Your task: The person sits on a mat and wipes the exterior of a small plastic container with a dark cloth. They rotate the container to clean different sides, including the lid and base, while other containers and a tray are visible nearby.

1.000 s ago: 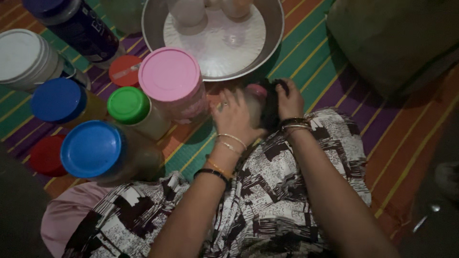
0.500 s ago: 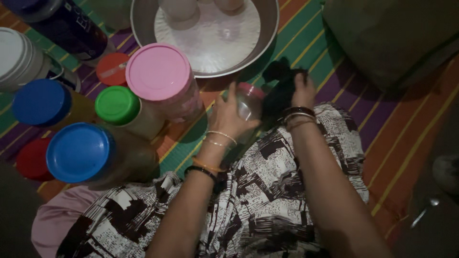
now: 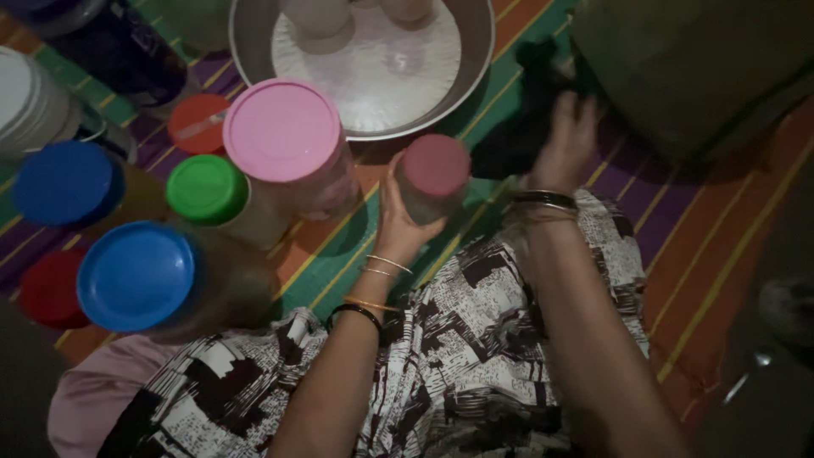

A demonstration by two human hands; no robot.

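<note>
A striped mat [image 3: 721, 246] covers the floor. On it sits a big metal bowl [image 3: 479, 51], and beside that a jar with a pink lid [image 3: 284, 131]. The left hand [image 3: 398, 222] is curled around a small jar with a dark pink lid [image 3: 434, 170], holding it upright above the lap. The right hand [image 3: 566, 140] grips a black cloth [image 3: 517, 140] next to the small jar.

Two blue-lidded jars [image 3: 136, 276], one bowl [image 3: 483, 51]
</note>
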